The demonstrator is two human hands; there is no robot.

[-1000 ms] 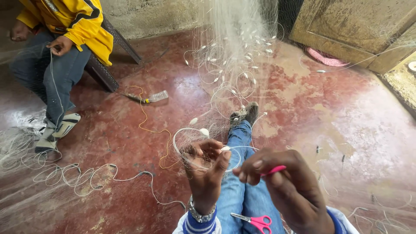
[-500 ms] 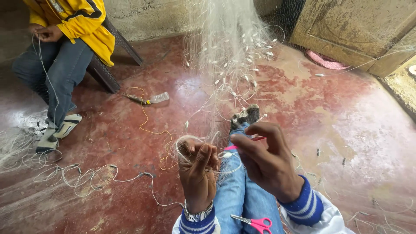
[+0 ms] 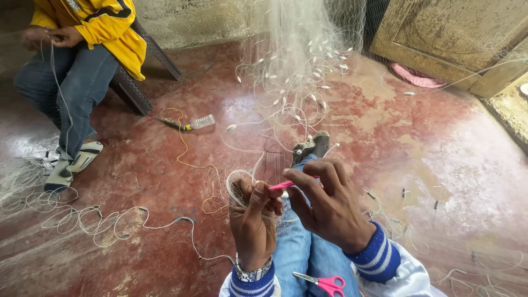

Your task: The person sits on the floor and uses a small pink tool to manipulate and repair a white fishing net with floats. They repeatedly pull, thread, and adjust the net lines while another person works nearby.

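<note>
Two hands meet above my knees. My left hand (image 3: 254,220) is curled shut, fingers pinching a gathered bunch of white fishing net (image 3: 300,66) with a loop of its cord (image 3: 236,181) arching over the knuckles. My right hand (image 3: 330,206) is closed narrowly, thumb and forefinger nipping a pink netting needle (image 3: 281,185) whose tip touches the left hand's fingers. From the pinch the net rises away from me in a pale drape, dotted with small white floats, past my shoe (image 3: 313,146). Pink-handled scissors (image 3: 324,283) lie on my lap, just below both wrists, touched by neither hand. On the red floor (image 3: 440,165), an orange cord (image 3: 184,148) runs to a clear plastic bottle (image 3: 201,122) well left of my grip. A seated person in a yellow jacket (image 3: 99,27) handles line at far left.
</note>
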